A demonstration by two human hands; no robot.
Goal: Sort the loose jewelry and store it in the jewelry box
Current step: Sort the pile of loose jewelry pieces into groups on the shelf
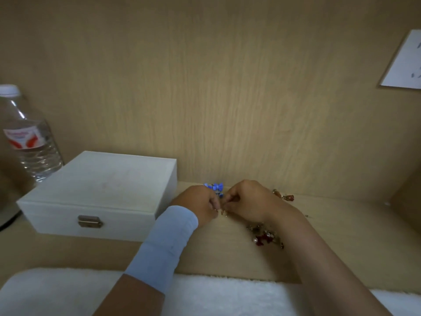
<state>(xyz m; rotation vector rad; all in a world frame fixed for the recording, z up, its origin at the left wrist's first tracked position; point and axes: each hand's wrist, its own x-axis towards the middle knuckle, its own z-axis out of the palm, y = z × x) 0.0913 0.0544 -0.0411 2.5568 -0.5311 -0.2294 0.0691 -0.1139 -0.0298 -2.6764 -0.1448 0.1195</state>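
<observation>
A white wooden jewelry box (100, 190) with a brass clasp sits closed at the left of the wooden surface. My left hand (200, 205), with a light blue wristband, and my right hand (248, 201) meet just right of the box, fingers curled, both pinching a small gold piece (224, 212) between them. Blue flower jewelry (215, 187) lies just behind my hands. A pile of red and gold jewelry (266, 236) lies under my right wrist. An orange-brown beaded piece (284, 196) lies behind my right hand.
A clear water bottle (27, 137) stands at the far left behind the box. A white card (405, 62) leans on the back wall at upper right. White fluffy fabric (68, 290) lines the near edge.
</observation>
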